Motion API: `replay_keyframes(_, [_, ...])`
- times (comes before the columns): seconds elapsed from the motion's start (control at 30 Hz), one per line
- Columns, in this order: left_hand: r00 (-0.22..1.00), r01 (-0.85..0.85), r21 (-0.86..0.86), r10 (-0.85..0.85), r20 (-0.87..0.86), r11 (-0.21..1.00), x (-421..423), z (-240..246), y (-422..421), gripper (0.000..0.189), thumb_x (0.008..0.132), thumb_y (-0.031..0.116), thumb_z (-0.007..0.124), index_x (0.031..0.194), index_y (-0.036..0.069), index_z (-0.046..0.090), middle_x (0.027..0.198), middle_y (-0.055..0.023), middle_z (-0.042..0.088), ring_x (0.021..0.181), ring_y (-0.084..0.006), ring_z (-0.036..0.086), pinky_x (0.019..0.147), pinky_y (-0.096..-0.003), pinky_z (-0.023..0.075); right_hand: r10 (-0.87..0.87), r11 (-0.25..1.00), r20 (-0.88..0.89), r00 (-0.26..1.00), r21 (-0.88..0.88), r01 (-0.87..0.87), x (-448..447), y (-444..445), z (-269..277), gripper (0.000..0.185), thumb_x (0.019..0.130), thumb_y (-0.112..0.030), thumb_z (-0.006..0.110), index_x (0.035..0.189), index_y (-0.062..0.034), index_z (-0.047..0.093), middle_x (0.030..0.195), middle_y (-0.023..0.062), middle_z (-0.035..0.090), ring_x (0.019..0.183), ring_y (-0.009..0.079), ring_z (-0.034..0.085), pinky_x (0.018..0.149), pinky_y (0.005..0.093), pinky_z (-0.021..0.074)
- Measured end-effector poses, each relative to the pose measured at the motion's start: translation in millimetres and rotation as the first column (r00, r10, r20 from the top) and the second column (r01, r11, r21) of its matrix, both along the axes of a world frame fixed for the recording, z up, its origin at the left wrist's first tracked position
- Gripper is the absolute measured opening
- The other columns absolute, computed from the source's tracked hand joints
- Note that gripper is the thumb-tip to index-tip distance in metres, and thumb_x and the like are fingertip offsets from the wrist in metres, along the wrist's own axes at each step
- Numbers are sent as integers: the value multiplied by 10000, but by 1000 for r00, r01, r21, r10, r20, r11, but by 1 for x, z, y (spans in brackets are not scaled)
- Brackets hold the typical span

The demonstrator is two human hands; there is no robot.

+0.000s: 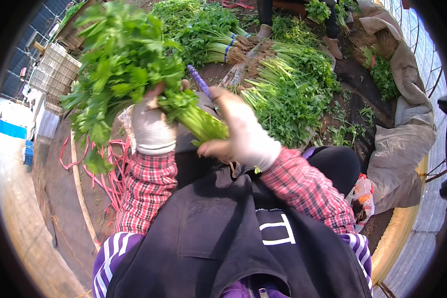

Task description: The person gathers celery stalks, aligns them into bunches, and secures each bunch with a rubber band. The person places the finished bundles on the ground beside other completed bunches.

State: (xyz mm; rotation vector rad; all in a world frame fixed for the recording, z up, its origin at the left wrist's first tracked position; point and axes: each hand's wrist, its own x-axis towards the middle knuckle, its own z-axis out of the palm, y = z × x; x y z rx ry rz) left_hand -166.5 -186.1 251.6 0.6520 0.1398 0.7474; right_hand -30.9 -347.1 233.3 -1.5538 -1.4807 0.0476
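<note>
My left hand (154,119), in a white ribbed glove with bare fingertips, grips a leafy celery bunch (205,124) by its stalks. The leaves spread up and to the left, blurred by motion. At the pale stalk end is my right hand (242,126), gloved in white, its thumb and fingers spread around that end. A purple-wrapped handle (200,81) meets the right fingers; whether they hold it is unclear, and its other end is hidden. A black apron (208,223) covers my lap.
Celery with roots (294,85) lies piled ahead, beside bundles tied with blue bands (229,48). Another person's boots (333,46) stand beyond. Pink straps (111,167) lie at left, with stacked crates (54,72) farther off. A grey-brown cloth (398,167) lines the right side.
</note>
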Motion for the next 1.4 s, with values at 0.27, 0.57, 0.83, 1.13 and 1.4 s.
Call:
replay_keyframes(0.27, [991, 117, 32, -114, -68, 993, 11, -4, -5, 453, 901, 207, 620, 1279, -21, 520, 1232, -186, 603, 1127, -333, 576, 1014, -489, 430, 111, 903, -632, 767, -257, -343, 16, 17, -10, 576, 753, -115, 712, 1282, 3, 515, 985, 143, 665, 890, 252, 656, 799, 350, 522])
replay_keyframes(0.57, [835, 460, -2, -433, -340, 888, -40, -38, -30, 737, 873, 497, 652, 1405, 42, 419, 1418, -187, 469, 1242, -389, 519, 1059, -550, 402, 162, 817, -986, 24, 121, -564, 47, -1, 0, 362, 799, -82, 724, 1130, -10, 597, 957, 72, 675, 853, 149, 642, 800, 307, 513])
replay_keyframes(0.83, [928, 328, 171, -351, 126, 929, 23, -27, -25, 739, 911, 516, 558, 1431, 29, 366, 1295, -163, 565, 1224, -360, 538, 1080, -530, 409, 50, 517, -987, -154, 158, -841, 27, 6, -5, 372, 864, -123, 673, 1195, 18, 577, 982, 172, 693, 841, 235, 692, 782, 352, 570])
replay_keyframes(1.13, [982, 63, -126, -38, 187, 990, -11, -44, 29, 616, 824, 213, 687, 1368, 13, 480, 1245, -111, 572, 1203, -287, 451, 1163, -466, 254, -45, 954, -729, 683, -235, -188, 28, 5, -44, 391, 914, -245, 663, 1218, -7, 605, 1135, 94, 645, 1054, 169, 592, 935, 294, 460])
replay_keyframes(1.4, [964, 155, -94, -129, 232, 983, -18, -38, 24, 572, 878, 143, 654, 1401, 63, 435, 1279, -96, 550, 1181, -265, 550, 1130, -550, 346, 54, 972, -965, 258, -8, -233, -7, 31, -53, 227, 928, -169, 635, 1091, -12, 624, 977, 62, 683, 914, 150, 625, 851, 289, 493])
